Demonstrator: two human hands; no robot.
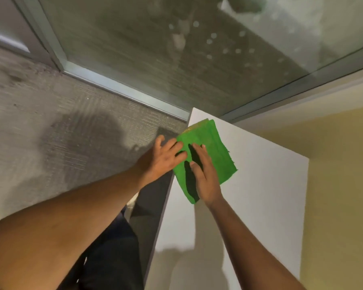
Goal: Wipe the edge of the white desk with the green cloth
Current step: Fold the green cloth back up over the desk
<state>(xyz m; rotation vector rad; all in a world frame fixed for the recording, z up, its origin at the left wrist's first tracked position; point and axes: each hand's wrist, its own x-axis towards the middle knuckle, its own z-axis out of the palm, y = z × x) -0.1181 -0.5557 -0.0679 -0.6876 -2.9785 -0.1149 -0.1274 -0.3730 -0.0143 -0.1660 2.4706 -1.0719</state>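
Note:
A folded green cloth [215, 151] lies on the white desk [264, 195], hanging slightly over its left edge near the far corner. My left hand [162, 159] reaches in from the left, with its fingers spread and resting on the cloth's left side at the desk edge. Flat on the near part of the cloth lies my right hand [203, 176], fingers extended and pressing it onto the desk top. Neither hand is curled around the cloth.
Grey carpet [61, 122] covers the floor left of the desk. A glass door or window with a metal frame [122, 91] runs behind it. A yellowish wall [340, 185] borders the desk's right side. My dark trousers show below.

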